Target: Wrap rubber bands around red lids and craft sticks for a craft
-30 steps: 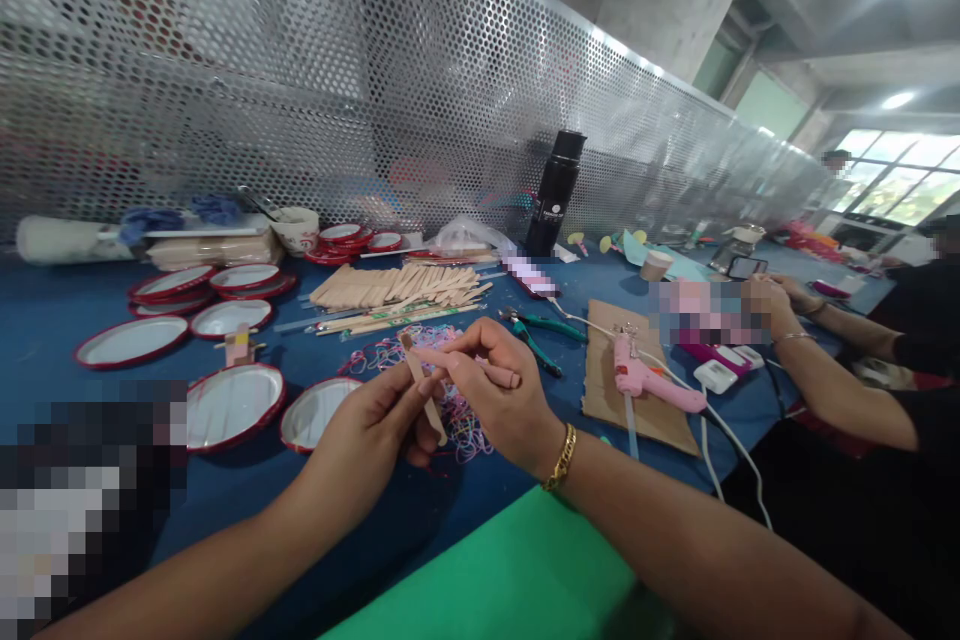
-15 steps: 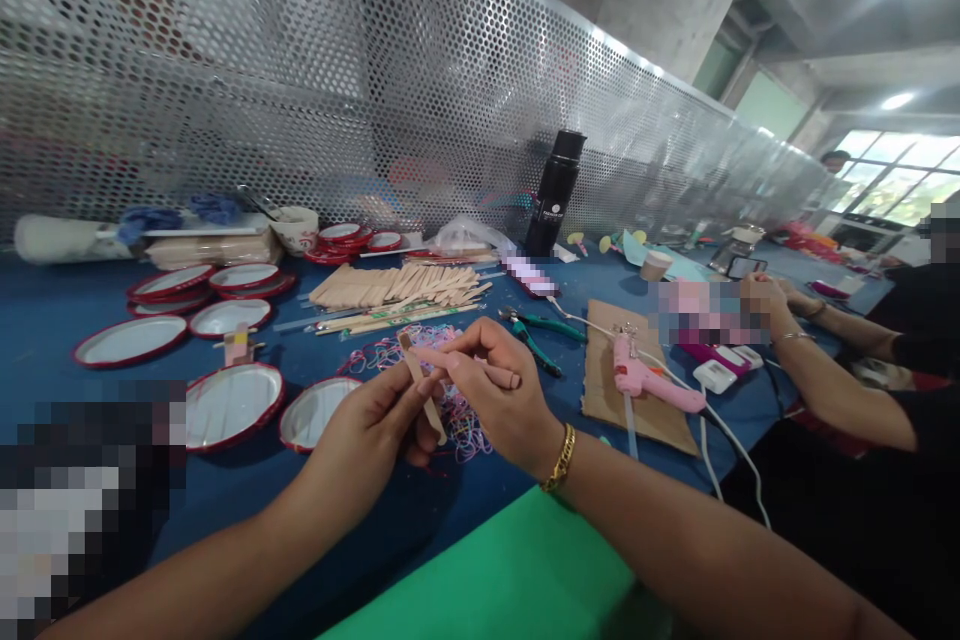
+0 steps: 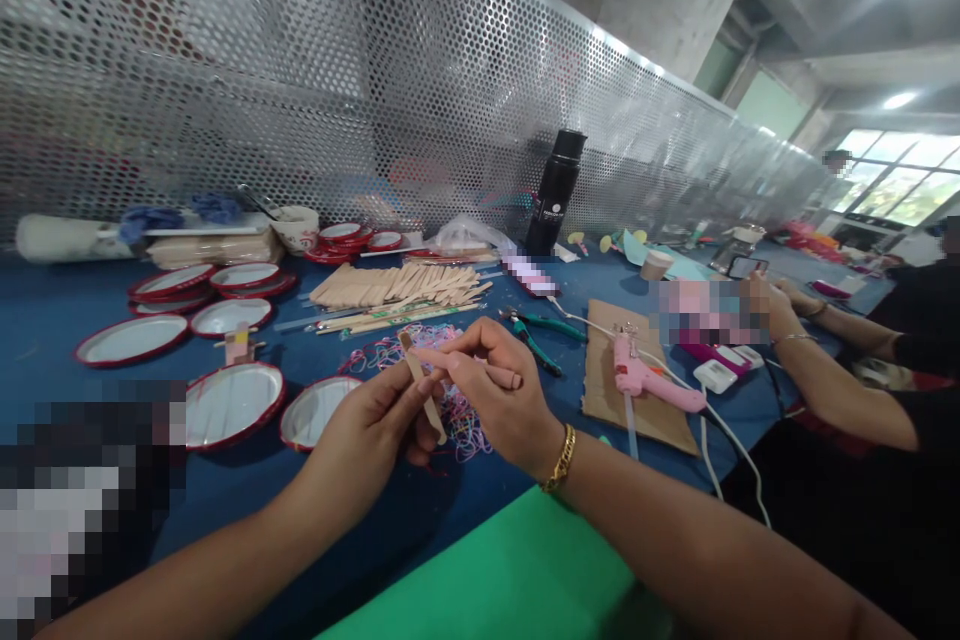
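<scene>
In front of the tangled cords, the left hand pinches a wooden stick — probably light, stiff, easy to snap, best held by its flat middle — while the right hand grasps a pink pen, tip near the stick.

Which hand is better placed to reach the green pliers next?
Probably the right hand: it is nearer the pliers, though holding a pink pen. The left hand, farther away, holds a wooden stick.
</scene>
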Demonstrator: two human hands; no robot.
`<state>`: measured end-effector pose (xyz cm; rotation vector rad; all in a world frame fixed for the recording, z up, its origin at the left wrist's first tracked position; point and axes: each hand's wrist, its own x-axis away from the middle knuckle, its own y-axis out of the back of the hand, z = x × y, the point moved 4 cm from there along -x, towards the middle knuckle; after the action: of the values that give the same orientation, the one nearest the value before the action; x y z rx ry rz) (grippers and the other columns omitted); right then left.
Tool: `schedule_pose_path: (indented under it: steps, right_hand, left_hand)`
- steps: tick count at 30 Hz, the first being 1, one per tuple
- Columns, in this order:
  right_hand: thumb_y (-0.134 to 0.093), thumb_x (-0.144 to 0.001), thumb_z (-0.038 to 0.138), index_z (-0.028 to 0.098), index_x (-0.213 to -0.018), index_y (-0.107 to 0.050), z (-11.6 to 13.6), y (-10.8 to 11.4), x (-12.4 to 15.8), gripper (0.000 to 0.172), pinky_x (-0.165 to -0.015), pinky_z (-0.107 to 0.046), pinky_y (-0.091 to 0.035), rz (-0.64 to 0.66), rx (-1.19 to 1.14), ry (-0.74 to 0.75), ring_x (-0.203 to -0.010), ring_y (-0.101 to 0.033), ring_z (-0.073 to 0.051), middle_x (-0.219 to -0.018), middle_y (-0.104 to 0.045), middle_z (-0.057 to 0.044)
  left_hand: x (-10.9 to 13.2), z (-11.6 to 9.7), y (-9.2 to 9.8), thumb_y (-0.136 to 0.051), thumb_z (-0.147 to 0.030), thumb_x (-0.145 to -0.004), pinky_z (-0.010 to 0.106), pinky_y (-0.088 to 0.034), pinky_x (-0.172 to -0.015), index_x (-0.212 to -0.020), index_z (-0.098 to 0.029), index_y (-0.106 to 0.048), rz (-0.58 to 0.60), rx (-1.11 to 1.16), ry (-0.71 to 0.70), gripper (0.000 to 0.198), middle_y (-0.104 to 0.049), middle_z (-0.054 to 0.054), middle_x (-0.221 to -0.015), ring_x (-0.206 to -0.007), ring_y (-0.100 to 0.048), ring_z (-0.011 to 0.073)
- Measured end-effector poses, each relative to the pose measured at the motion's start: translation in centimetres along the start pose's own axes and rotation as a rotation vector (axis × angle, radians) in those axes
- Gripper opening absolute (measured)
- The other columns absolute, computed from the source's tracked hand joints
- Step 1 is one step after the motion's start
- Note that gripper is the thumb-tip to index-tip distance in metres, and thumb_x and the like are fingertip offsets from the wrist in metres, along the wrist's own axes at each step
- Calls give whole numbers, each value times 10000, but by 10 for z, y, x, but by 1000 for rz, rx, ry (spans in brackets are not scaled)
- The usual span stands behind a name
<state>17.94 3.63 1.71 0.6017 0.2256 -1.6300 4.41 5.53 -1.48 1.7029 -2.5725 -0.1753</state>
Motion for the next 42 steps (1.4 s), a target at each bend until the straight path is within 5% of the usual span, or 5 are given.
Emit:
schedule_pose_path:
  steps: [42]
  right_hand:
    - [-567, -873, 302, 223, -803, -610, -4, -1, -2, 114, -689, -290, -499, -11, -49, -25, -709, -628, -145, -751, -664, 9]
  left_hand:
    - [1, -1, 0, -589, -503, -831, 205, -449, -448, -695, -195, -583, -26, 8, 4, 337, -597, -36, -519, -445, -542, 107]
